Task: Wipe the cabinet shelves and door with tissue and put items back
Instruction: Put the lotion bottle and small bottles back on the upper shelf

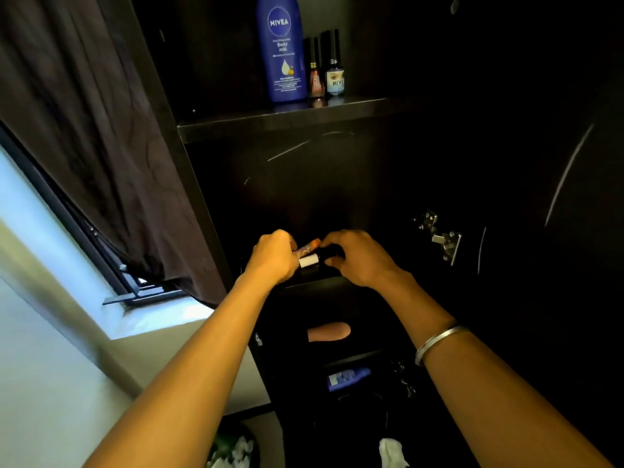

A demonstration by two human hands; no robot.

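Both my hands reach into the dark cabinet at its middle shelf (314,282). My left hand (271,255) grips a small orange-tipped tube (309,246) together with the white end of a small item (308,261). My right hand (354,256) curls round a small dark bottle (329,254) right beside it. On the upper shelf (256,125) stand a tall blue Nivea body milk bottle (281,49) and two small dark-capped bottles (315,70) (335,67). A crumpled white tissue (391,450) lies low at the bottom of the frame.
The cabinet's open door (540,163) stands to the right with a metal hinge (439,236). A dark curtain (94,136) and a window (50,231) are on the left. Lower shelves hold a tan item (329,332) and a blue pack (347,378). A bin with tissues (233,449) sits below.
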